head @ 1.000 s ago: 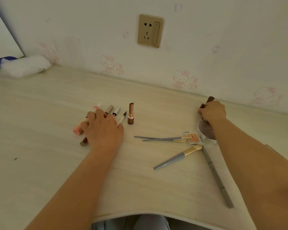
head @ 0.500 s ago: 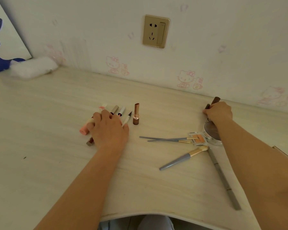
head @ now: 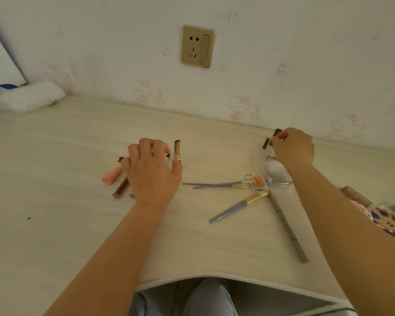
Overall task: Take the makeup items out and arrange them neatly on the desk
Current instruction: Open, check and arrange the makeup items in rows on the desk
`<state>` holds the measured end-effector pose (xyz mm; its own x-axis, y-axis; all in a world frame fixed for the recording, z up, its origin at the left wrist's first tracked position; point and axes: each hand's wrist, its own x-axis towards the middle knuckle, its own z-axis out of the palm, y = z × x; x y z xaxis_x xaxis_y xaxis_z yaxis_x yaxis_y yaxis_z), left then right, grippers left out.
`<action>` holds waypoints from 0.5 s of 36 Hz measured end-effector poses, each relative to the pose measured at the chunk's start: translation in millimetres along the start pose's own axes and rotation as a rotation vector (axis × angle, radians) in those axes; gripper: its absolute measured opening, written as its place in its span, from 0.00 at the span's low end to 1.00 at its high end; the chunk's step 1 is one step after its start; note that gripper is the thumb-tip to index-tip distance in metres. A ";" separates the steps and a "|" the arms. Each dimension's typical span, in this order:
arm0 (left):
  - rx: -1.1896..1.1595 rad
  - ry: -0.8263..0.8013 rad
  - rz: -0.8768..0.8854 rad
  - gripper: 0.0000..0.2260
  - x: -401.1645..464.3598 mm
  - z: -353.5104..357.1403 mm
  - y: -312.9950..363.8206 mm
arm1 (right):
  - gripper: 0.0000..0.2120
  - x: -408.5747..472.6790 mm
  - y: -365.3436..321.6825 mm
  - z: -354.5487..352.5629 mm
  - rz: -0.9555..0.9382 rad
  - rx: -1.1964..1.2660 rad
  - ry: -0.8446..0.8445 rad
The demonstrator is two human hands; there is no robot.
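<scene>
Your right hand (head: 293, 148) pinches a dark brown stick (head: 276, 133) at the far right of the desk (head: 55, 224), near the wall; a second brown stick (head: 266, 143) lies just left of it. Both point away from you, tilted slightly right. Your left hand (head: 152, 169) rests with curled fingers over a row of pens (head: 121, 187); whether it grips one, you cannot tell. An upright lipstick (head: 177, 150) stands at its thumb side. Between the hands: brushes (head: 214, 184), a small palette (head: 255, 181), a round compact (head: 276, 176), all unaligned. Judgement: the right hand is nearer the loose group.
</scene>
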<state>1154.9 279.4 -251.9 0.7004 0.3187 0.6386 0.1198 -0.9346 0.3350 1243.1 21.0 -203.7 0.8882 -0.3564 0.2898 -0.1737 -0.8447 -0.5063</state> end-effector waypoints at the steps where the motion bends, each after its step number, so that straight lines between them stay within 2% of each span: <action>1: -0.022 0.045 0.053 0.08 -2.7 -2.1 6.3 | 0.09 -9.8 1.3 -5.4 -0.014 0.001 -0.008; 4: -0.097 0.045 0.198 0.08 -13.7 -7.3 28.3 | 0.09 -37.8 11.5 -17.8 -0.020 -0.075 -0.191; 6: -0.153 -0.012 0.269 0.07 -23.6 -9.2 40.8 | 0.11 -55.4 20.4 -21.8 -0.028 -0.206 -0.364; 9: -0.227 -0.129 0.326 0.05 -37.9 -10.6 54.2 | 0.13 -74.3 37.3 -14.5 -0.032 -0.355 -0.512; 12: -0.243 -0.209 0.326 0.04 -49.6 -13.6 62.9 | 0.14 -79.2 51.6 -1.8 -0.052 -0.449 -0.565; 18: -0.262 -0.382 0.335 0.07 -62.5 -28.9 73.9 | 0.16 -91.1 45.7 -18.8 -0.060 -0.387 -0.589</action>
<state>1099.7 195.0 -247.1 0.8805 -0.1136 0.4603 -0.2971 -0.8888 0.3489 1146.3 7.4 -238.0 0.9644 -0.1219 -0.2348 -0.1591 -0.9763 -0.1466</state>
